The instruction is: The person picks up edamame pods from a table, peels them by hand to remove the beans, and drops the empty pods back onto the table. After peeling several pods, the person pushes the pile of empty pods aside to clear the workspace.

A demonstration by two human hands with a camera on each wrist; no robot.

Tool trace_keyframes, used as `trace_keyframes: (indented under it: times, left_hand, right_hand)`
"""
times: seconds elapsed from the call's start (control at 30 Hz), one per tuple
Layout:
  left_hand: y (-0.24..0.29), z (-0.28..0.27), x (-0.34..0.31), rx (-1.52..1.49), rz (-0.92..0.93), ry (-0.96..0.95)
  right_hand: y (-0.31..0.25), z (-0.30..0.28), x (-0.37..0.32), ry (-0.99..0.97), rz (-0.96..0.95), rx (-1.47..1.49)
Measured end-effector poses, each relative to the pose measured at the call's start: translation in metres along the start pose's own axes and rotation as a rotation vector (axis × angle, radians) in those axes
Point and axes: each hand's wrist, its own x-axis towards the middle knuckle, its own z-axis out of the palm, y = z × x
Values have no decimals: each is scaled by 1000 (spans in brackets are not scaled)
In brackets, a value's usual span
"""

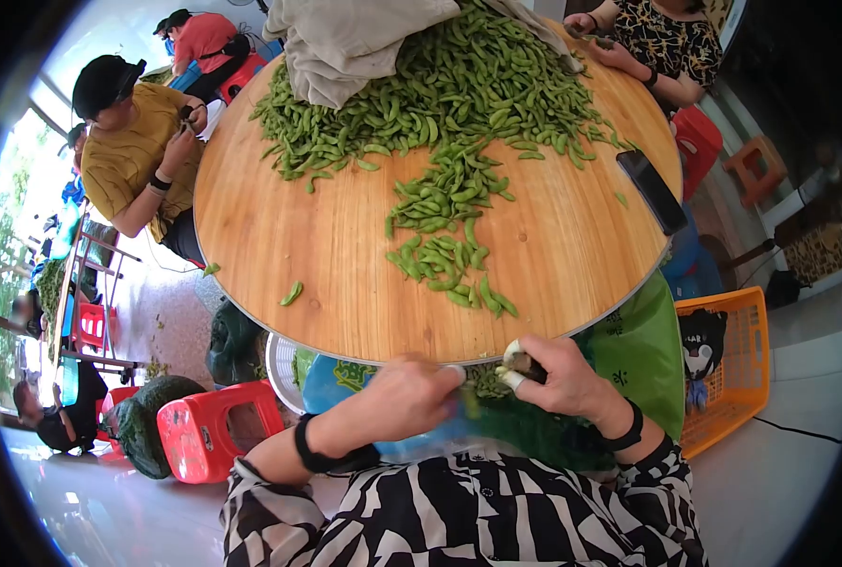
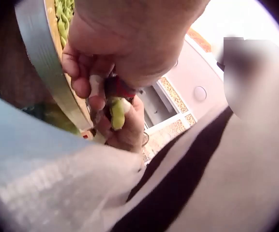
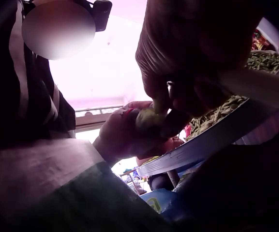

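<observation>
In front of my body, below the table edge, both hands work close together. My left hand (image 1: 397,395), blurred by motion, pinches a green edamame pod (image 2: 117,113). A small dark and red thing (image 2: 120,88) shows at its fingers; I cannot tell what it is. White coverings wrap some fingertips of both hands. My right hand (image 1: 564,376) curls round a small brownish thing (image 1: 527,365), partly hidden by the fingers. Beyond them, a big heap of edamame pods (image 1: 477,76) covers the far table, with a smaller group (image 1: 440,260) nearer me.
A beige cloth (image 1: 345,47) lies over the heap on the round wooden table (image 1: 326,246). A phone (image 1: 651,192) rests at its right edge. A red stool (image 1: 194,435) stands left, an orange crate (image 1: 737,378) right. Other people sit around the room.
</observation>
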Motion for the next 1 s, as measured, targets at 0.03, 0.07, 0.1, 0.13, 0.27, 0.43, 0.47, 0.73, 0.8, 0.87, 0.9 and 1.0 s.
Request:
trace_keyframes:
  times: [0.03,0.07,0.1,0.13,0.27,0.43,0.47,0.73,0.8,0.87,0.9,1.0]
  left_hand:
    - [2,-17,-12,123,-69,-77]
    - [3,-36,-26,248,-136,-155]
    - [2,-52,-43,377,-270,-206]
    - [0,-65,-60,506,-406,-256]
    - [-17,-88,-61,675,-484,-154]
    - [-31,-41,26,215,-185,260]
    - [-35,-32,38,246,-168,286]
    - [-59,-12,52,35,-150,425]
    - [-46,-14,49,-146,-221,402]
    - [-23,-18,52,-747,-437,332]
    - [-17,-19,53,-746,-433,328]
    - [-11,-14,54,-935,-509,276]
  right_hand:
    - [0,-1,-1,4,76,18]
    - [3,-2,-2,7,72,19]
    - [7,-2,-4,-2,7,-54]
    - [9,-2,-6,-12,-58,-126]
    - [0,-2,-1,-11,130,209]
    - [-12,-2,9,-50,283,733]
    - [-13,-2,10,-62,326,739]
    - [0,2,10,43,329,759]
    - [-2,3,15,29,263,834]
    - [-4,9,20,76,253,871]
    - [-4,10,21,119,243,907]
    - [-3,7,21,50,212,1022]
